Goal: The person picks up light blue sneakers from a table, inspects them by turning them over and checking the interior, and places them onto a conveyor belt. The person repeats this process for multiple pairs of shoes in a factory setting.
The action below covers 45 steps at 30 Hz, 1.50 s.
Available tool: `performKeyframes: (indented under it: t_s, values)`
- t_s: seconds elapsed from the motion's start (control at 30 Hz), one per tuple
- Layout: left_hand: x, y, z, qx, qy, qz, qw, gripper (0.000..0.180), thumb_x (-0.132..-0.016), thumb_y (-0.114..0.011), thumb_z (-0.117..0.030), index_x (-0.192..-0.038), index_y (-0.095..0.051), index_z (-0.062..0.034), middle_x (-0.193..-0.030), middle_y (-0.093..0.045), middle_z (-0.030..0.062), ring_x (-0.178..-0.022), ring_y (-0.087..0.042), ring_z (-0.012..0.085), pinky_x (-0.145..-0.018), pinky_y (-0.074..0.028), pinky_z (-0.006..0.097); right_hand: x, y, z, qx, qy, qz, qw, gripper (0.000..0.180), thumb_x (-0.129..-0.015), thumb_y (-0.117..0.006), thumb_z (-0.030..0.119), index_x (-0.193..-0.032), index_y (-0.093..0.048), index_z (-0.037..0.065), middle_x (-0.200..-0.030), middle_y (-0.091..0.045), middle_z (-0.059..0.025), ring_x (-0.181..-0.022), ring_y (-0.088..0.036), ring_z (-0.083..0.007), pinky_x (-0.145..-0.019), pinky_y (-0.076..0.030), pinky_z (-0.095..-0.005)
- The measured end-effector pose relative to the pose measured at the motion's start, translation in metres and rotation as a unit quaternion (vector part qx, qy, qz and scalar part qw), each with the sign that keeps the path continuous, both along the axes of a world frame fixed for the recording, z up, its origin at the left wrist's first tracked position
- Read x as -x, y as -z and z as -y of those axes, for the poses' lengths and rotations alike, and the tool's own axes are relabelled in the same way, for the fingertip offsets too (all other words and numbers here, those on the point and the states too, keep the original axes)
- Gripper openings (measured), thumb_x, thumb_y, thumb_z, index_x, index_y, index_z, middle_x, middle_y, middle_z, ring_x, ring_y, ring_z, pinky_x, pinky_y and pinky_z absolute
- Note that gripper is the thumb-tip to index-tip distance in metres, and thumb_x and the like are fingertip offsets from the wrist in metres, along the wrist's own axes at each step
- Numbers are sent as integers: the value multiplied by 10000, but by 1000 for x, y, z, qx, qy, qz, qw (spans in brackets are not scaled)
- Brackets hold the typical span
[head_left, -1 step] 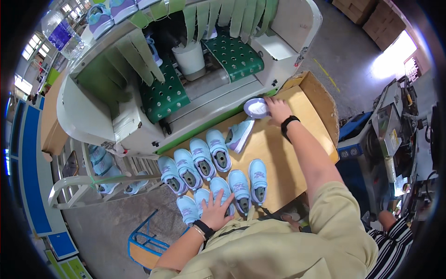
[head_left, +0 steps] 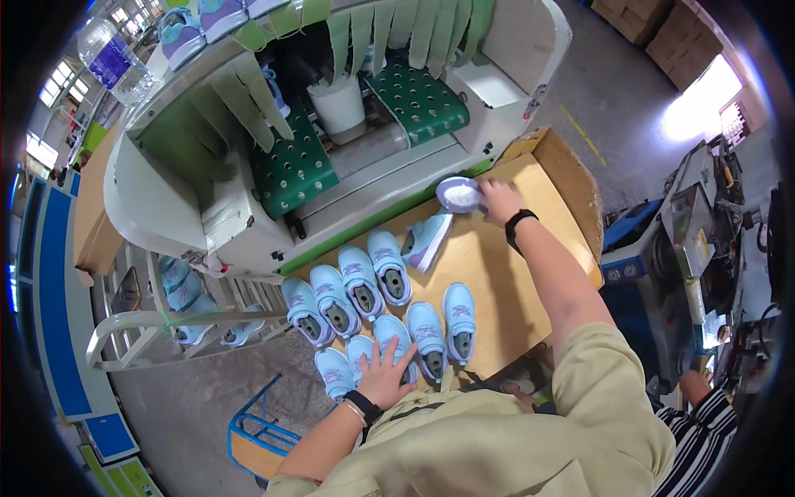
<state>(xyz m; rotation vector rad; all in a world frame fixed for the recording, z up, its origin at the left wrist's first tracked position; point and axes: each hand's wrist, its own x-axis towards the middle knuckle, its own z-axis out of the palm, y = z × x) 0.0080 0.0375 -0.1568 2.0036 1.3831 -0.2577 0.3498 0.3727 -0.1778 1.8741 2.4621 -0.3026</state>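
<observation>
right hand [head_left: 502, 202] holds what seems a shoe sole [head_left: 458, 195]

Upper-right glare [head_left: 702, 101]; curved edges

The left hand's fingers [head_left: 390, 353] partly hide a blue shoe [head_left: 391, 329] beneath them.

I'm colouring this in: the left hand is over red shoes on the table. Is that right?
Not quite: the left hand is over shoes on the table, but they're light blue, not red, as the head view shows.
</observation>
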Motion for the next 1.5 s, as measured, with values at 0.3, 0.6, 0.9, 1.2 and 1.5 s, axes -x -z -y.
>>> performKeyframes:
  t_s: [0.3,0.6,0.9,1.2,1.5]
  values:
    - [1,15,7,-22,-33,-3,999,944,-817,-734,-528,-1591,-226,-343,-1642,-201,186,-1457,-204,556,-1094,-246,747,6,6,91,-55,96,-147,983,627,-733,-860,360,-1177,-519,79,-1062,-664,-214,-1044,-627,-408,-871,-499,-509]
    - [-1,12,0,-71,1,-13,997,939,-819,-719,-583,-1590,-250,-324,-1616,-239,196,-1447,-253,515,-1087,-266,687,12,83,73,-127,269,-442,846,612,-668,-876,225,-1095,-494,8,-977,-635,-217,-904,-630,-356,-856,-510,-425]
    - [-12,6,-4,-59,-124,54,989,948,-846,-718,-567,-1592,-261,-201,-1609,-241,222,-1477,-238,454,-1150,-212,629,0,46,173,24,283,-547,788,394,-830,-791,168,-1049,-487,45,-875,-547,-44,-787,-517,-128,-706,-466,-292]
    - [-75,-49,-82,7,-466,620,631,959,-832,-715,-24,-1581,-115,-44,-1459,-437,185,-1280,-507,289,-1091,-421,391,52,-20,295,-91,-19,-349,932,777,-852,-785,207,-1501,-393,39,-1424,-514,-243,-1298,-526,-324,-1076,-433,-422]
    - [4,-103,-232,-488,-395,315,712,801,-848,-725,-102,-1523,-298,-40,-1421,-451,239,-1325,-455,381,-1145,-342,427,78,73,320,28,126,-452,882,1051,-735,-868,224,-1531,-235,-40,-1461,-405,-281,-1365,-407,-396,-1149,-331,-459]
